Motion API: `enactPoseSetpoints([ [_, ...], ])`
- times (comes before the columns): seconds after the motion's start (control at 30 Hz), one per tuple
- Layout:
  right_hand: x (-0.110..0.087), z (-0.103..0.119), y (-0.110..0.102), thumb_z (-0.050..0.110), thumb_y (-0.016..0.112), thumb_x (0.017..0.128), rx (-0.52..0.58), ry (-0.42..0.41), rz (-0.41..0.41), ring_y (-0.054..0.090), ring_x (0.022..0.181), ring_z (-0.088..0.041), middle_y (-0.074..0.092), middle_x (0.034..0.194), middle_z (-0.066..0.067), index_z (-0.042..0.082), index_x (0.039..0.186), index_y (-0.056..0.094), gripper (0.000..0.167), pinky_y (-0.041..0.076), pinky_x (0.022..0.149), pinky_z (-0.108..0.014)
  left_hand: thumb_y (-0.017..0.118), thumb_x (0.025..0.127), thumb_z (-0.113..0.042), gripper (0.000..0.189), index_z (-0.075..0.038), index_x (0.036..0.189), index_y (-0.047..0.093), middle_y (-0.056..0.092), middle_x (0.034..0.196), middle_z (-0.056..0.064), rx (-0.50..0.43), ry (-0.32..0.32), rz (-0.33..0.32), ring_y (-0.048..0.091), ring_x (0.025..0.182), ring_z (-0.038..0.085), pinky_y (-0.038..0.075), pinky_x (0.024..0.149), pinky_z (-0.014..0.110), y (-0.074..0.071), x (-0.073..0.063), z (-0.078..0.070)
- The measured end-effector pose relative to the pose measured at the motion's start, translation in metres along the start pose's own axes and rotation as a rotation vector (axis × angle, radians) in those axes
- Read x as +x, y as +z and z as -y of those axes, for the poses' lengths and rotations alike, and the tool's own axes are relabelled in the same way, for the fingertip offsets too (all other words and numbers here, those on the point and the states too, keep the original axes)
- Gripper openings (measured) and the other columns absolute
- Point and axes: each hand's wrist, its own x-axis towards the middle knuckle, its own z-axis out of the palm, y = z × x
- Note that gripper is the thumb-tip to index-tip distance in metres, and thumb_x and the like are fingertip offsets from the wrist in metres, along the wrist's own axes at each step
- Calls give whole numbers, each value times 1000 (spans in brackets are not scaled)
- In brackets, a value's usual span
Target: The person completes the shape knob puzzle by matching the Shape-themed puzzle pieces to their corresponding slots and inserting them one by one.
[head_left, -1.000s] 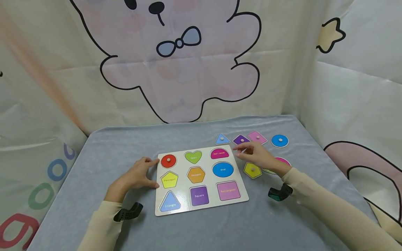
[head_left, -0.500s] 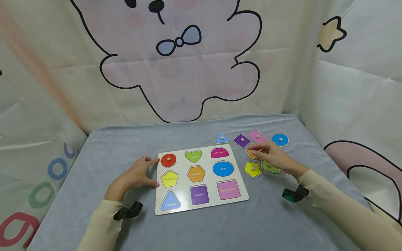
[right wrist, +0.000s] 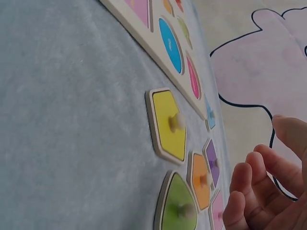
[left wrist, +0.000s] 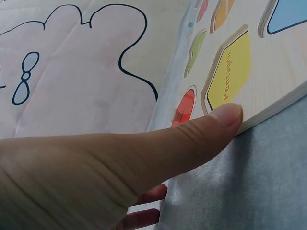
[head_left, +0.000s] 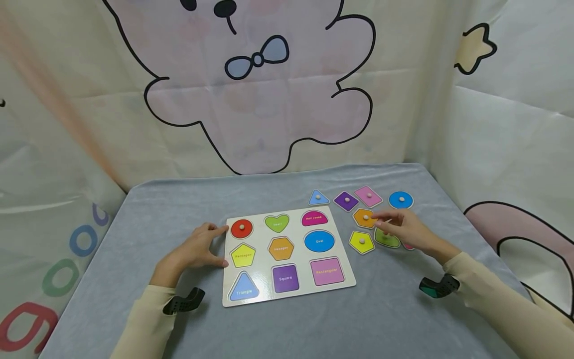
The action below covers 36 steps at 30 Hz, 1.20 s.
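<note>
My left hand (head_left: 193, 249) rests against the left edge of a white shape puzzle board (head_left: 263, 279). Thumb and index finger are spread along that edge; in the left wrist view the straight thumb touches beside the yellow pentagon slot (left wrist: 230, 72). A red circle piece (head_left: 241, 228) sits in the board's upper left slot. Above the loose knobbed pieces is my right hand (head_left: 410, 229), its fingers loosely bent and holding nothing. Nearest to it are the orange hexagon piece (head_left: 364, 218) and the green heart piece (head_left: 386, 240), partly covered by the hand.
Also on the grey cloth lie a yellow pentagon piece (head_left: 361, 243), a blue triangle piece (head_left: 318, 197), a purple square piece (head_left: 346, 201), a pink rectangle piece (head_left: 368, 196) and a blue oval piece (head_left: 401, 200). A printed curtain (head_left: 269, 114) hangs behind the table.
My right hand has drawn back rightward from the board's upper right corner to above the loose pieces, uncovering the purple square and orange hexagon. The left hand and board stay put.
</note>
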Motion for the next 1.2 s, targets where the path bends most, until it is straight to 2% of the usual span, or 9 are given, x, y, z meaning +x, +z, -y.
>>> enactPoseSetpoints([
  [0.2,-12,-12,-5,16,63,100,-47,-24,-18,66,83,-18,68,116,-23,-5,130,64,36,57,71,-25,93,70,-40,102,-8,153,44,48,138,23,1,3,-1,45,121,36,45,104,57,0,1,-1],
  [0.33,-16,-21,-7,15,67,98,-72,-13,-28,62,84,-15,70,111,-19,-5,126,67,35,55,67,-24,93,69,-41,103,-8,153,43,48,137,24,-1,0,2,45,120,36,46,103,57,0,0,-1],
  [0.47,-16,-30,-6,17,70,95,-95,21,-34,59,76,-12,71,101,-14,-4,124,68,36,53,60,-23,93,69,-41,103,-6,153,44,48,136,24,5,2,3,46,118,36,46,102,56,0,-1,-2],
  [0.63,-14,-38,-1,15,74,92,-119,37,-48,51,68,-10,62,83,-6,-6,117,70,33,45,57,-20,93,69,-39,103,-6,153,44,48,137,25,7,5,-1,46,119,37,46,102,57,-2,-2,-3],
  [0.83,-14,-37,0,13,76,90,-170,34,-72,48,65,-8,57,76,-2,-7,112,71,31,41,56,-20,93,69,-42,104,-7,153,43,47,138,24,8,-2,6,46,120,37,46,104,57,1,-1,-1],
  [1.07,-14,-42,-1,13,78,88,-130,24,-52,46,59,-5,50,67,0,-8,110,73,31,37,52,-20,93,69,-39,102,-4,152,45,48,137,26,1,44,-11,46,122,39,43,104,58,-1,-1,0],
  [1.2,-15,-47,2,11,78,88,-120,33,-53,46,59,-3,49,66,2,-8,107,73,27,38,53,-19,93,69,-40,103,-4,152,44,48,138,26,12,36,-3,46,121,38,43,104,58,-2,-2,-1],
])
